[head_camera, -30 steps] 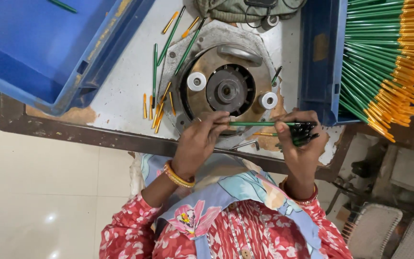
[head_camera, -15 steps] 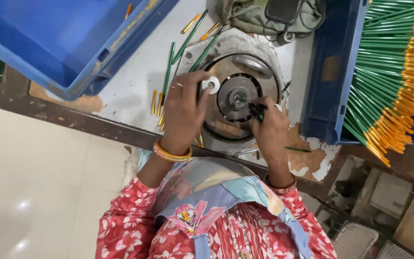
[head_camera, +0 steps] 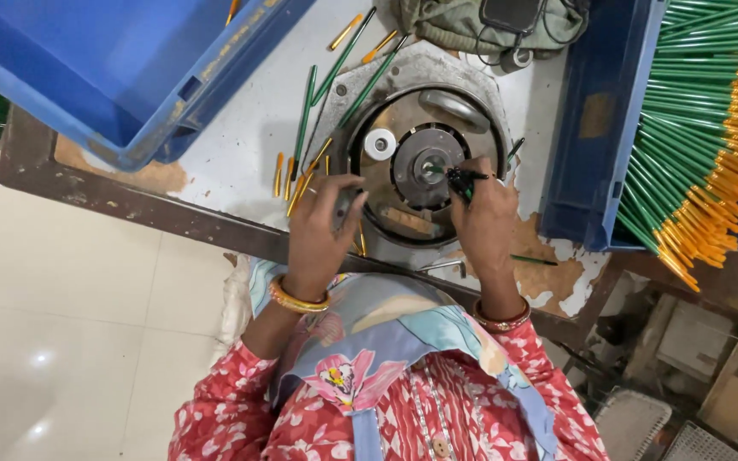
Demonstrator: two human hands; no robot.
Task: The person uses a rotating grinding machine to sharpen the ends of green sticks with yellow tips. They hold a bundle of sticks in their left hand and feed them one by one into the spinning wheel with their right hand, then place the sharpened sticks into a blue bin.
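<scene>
At nine o'clock of the worktop (head_camera: pixel 241 145) sits the empty blue crate (head_camera: pixel 87 68), tilted over the edge, within easy reach. Loose green and orange pens (head_camera: pixel 305 119) lie scattered between it and the round metal fixture (head_camera: pixel 424 162). Your left hand (head_camera: pixel 322 226) rests on the fixture's rim at eight o'clock, fingers curled, steadying it; I cannot tell whether its grip holds anything. Your right hand (head_camera: pixel 484 213) pinches a small dark part (head_camera: pixel 461 179) at the hub. At three o'clock, the second crate (head_camera: pixel 595 128) keeps stacked pens (head_camera: pixel 711 128) handy.
</scene>
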